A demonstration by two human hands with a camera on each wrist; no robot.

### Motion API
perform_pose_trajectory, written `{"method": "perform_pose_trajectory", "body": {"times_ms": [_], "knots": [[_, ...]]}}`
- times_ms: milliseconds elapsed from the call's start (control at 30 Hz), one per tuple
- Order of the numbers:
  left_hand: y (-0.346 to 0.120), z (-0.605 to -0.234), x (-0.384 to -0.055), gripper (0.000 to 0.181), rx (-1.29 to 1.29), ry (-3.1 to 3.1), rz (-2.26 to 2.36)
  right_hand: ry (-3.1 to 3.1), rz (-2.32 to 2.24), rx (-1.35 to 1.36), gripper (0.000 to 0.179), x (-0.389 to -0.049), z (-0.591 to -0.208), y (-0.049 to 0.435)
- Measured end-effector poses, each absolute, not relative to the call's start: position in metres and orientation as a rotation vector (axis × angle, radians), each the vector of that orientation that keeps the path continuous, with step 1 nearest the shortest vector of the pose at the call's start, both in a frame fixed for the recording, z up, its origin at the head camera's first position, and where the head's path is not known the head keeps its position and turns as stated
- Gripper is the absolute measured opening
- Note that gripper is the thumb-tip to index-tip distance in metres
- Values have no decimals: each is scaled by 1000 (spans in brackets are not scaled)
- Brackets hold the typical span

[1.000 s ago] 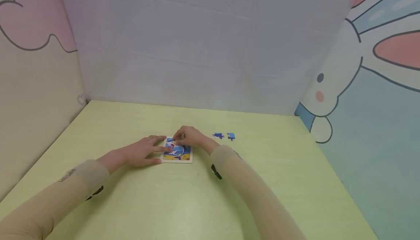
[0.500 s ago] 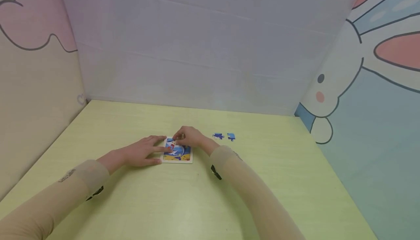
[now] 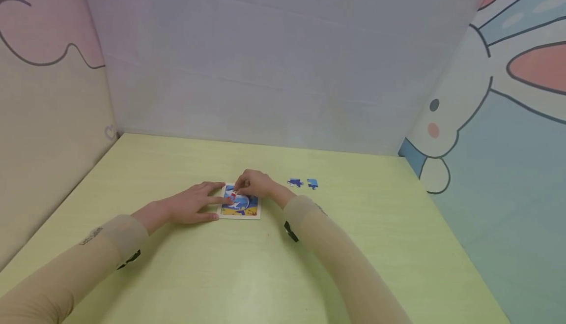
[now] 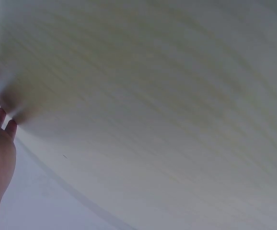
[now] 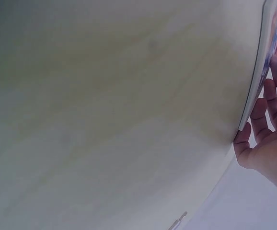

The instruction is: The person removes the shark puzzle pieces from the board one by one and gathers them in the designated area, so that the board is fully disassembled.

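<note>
A small square jigsaw puzzle with a white border and a blue and yellow sea picture lies on the table. My left hand comes from the left, fingers spread straight, pressing on its left border and picture. Over the upper part of the picture, my right hand has thumb and index finger pinched at a puzzle piece, mostly hidden by the fingers. The right wrist view shows the puzzle's edge side-on, with the right hand's curled fingers along it. Only left fingertips show clearly in the left wrist view.
Two loose blue puzzle pieces, one with white and one lighter blue, lie to the right of the right hand. The pale yellow-green table meets a plain back wall. Decorated side walls stand left and right.
Both hands keep their place on the puzzle, with the right fingertips barely shifting. The whole head view has drifted by a few pixels.
</note>
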State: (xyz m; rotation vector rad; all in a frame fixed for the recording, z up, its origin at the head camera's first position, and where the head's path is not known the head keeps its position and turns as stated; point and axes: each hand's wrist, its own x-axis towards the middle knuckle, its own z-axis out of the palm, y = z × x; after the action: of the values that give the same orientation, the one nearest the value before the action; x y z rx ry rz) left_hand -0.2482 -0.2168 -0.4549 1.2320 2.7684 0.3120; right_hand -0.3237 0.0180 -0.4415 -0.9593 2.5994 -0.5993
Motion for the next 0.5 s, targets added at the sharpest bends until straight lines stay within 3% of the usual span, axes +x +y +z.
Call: {"method": "perform_pose_trajectory", "body": {"times_ms": [500], "knots": [[-219,-456,-247,52,1222,2757,337,2580,-641,-922,11,-321,-441,17]]}}
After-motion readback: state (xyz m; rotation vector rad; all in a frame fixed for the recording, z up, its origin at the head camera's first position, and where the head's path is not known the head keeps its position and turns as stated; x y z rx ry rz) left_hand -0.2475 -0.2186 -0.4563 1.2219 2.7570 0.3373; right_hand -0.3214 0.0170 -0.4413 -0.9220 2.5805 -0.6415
